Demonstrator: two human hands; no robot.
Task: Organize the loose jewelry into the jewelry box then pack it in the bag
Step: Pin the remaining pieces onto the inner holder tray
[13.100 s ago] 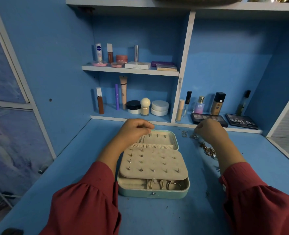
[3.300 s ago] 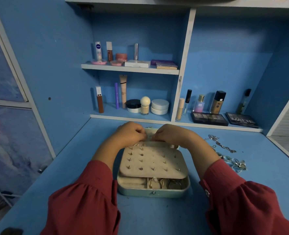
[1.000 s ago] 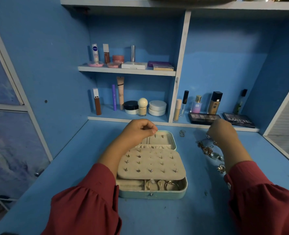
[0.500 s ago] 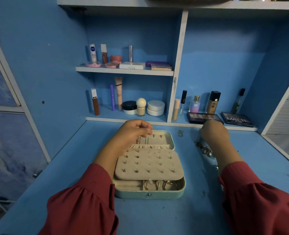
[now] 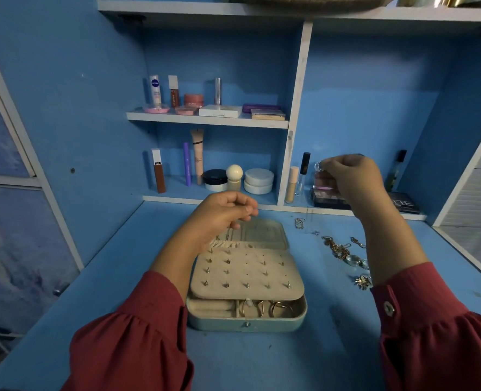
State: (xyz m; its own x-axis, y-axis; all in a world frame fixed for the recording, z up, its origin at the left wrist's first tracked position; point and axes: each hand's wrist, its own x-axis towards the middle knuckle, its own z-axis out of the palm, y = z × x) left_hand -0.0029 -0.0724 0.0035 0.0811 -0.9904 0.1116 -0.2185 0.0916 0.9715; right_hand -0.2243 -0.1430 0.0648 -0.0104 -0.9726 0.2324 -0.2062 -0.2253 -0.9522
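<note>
The pale green jewelry box (image 5: 247, 324) lies open on the blue desk, its cream stud panel (image 5: 247, 275) folded over the tray and several gold rings (image 5: 262, 307) in the front slots. My left hand (image 5: 222, 213) hovers over the lid's back left with fingers curled; nothing shows in it. My right hand (image 5: 352, 176) is raised to the right of the box and pinches a thin necklace chain (image 5: 310, 221), which hangs down to the desk. Loose jewelry (image 5: 343, 255) lies right of the box.
A flower-shaped piece (image 5: 363, 281) and a small looped piece (image 5: 299, 222) also lie on the desk. Cosmetics fill the shelves (image 5: 205, 119) behind, with palettes (image 5: 403, 203) and bottles right behind my right hand. A woven thing (image 5: 304, 1) sits on the top shelf.
My right hand has risen from the jewelry pile on the desk, lifting a thin chain with it. My left hand stays over the lid.
</note>
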